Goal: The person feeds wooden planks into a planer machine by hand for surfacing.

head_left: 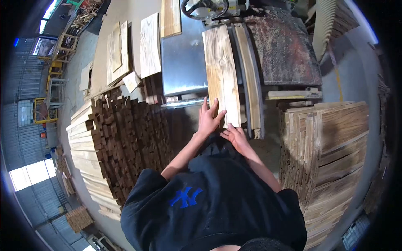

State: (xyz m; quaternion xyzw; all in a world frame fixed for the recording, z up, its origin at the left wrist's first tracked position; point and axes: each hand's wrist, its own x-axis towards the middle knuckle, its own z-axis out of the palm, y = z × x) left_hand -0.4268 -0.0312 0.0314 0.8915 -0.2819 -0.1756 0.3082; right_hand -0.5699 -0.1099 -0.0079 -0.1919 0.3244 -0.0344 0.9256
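A long pale wooden board with brown grain lies lengthwise on the metal machine table, its near end sticking out past the table's front edge toward me. My left hand rests on the board's left side near that end, fingers stretched and spread, thumb on the top face. At the near end of the board, my right hand grips the end edge, with the thumb on top and the other fingers partly hidden below. Just right of the board runs a long guide fence with a wooden strip along it.
A black handwheel sits at the far end of the machine. Loose boards lie on the left surface. Tall stacks of wood strips and planks flank me. A dusty dark panel and a ribbed hose are at right.
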